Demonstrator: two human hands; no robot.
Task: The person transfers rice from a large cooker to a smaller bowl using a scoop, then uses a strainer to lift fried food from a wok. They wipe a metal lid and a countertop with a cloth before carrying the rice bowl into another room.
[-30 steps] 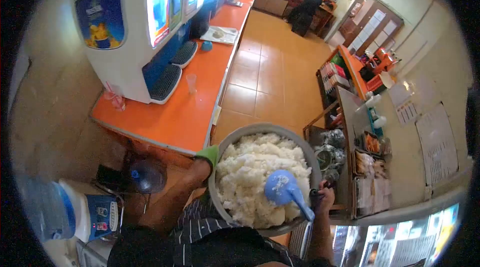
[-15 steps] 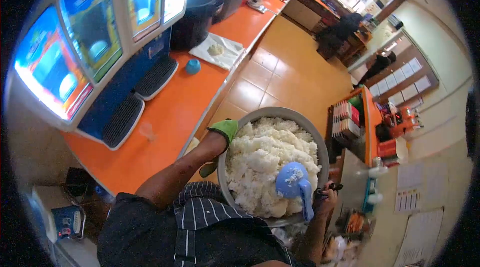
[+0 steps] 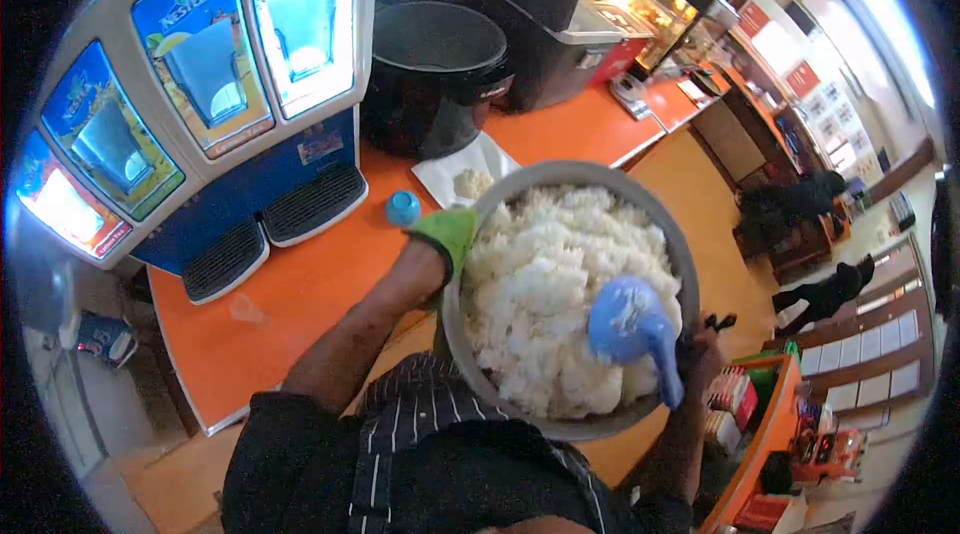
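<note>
A large grey metal pot (image 3: 585,174) full of cooked white rice (image 3: 540,284) is held up in front of my body. My left hand (image 3: 425,264) grips its left side through a green pot holder (image 3: 447,234), which hides most of the fingers. On the opposite side my right hand (image 3: 708,359) is closed at the rim, with something black poking out above the fingers. A blue plastic scoop (image 3: 630,319) lies on the rice, its handle over the rim near my right hand. Grains of rice stick to the scoop.
An orange counter (image 3: 330,274) runs along the left. On it are a drink dispenser (image 3: 200,64), a black rice cooker (image 3: 440,64), a small blue cup (image 3: 402,208) and white paper (image 3: 440,179) with rice. Two people in dark clothes are at the far right.
The pot, held by both hands, has come nearer the counter and the rice cooker. My view has swung, bringing the cooker and dispenser more fully into sight.
</note>
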